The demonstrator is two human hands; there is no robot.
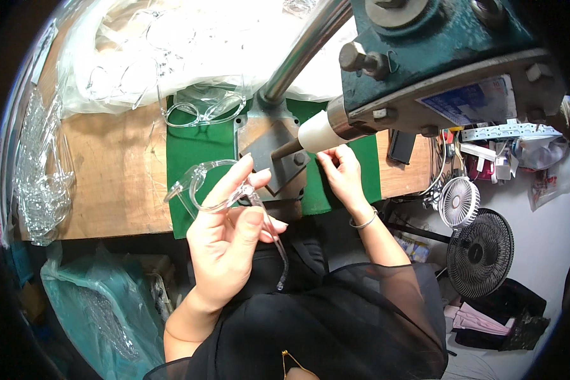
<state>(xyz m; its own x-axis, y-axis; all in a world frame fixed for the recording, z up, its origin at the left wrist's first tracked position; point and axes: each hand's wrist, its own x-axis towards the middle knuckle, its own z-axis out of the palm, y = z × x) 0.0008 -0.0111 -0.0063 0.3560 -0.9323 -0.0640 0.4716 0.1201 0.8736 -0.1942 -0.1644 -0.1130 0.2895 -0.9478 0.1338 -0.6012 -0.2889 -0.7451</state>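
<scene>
Nearest my eyes, the bulky teal-green painted metal press head overhangs the wooden desk, with a thick polished steel column rising behind it. Under it, a white plastic collar and a dark steel rod slant toward a dark grey square metal plate; I cannot tell whether rod and plate touch.

My left hand is closed on a transparent plastic eyeglass frame, lifted near the desk's front edge. Thumb and fingers pinch it at one side, perhaps so that the round rims stand clear of my palm. My right hand is over the green cloth mat, thumb and forefinger nearly together; whether something small sits between them, I cannot tell.

I'd guess the mat spares clear plastic from scratches: a second transparent frame lies on it. A black phone sits to the right, probably to be out of the way.

As for writing, a blue-and-white rectangular sticker on the press head carries lettering too blurred to read; I make out no marking on either frame.
</scene>
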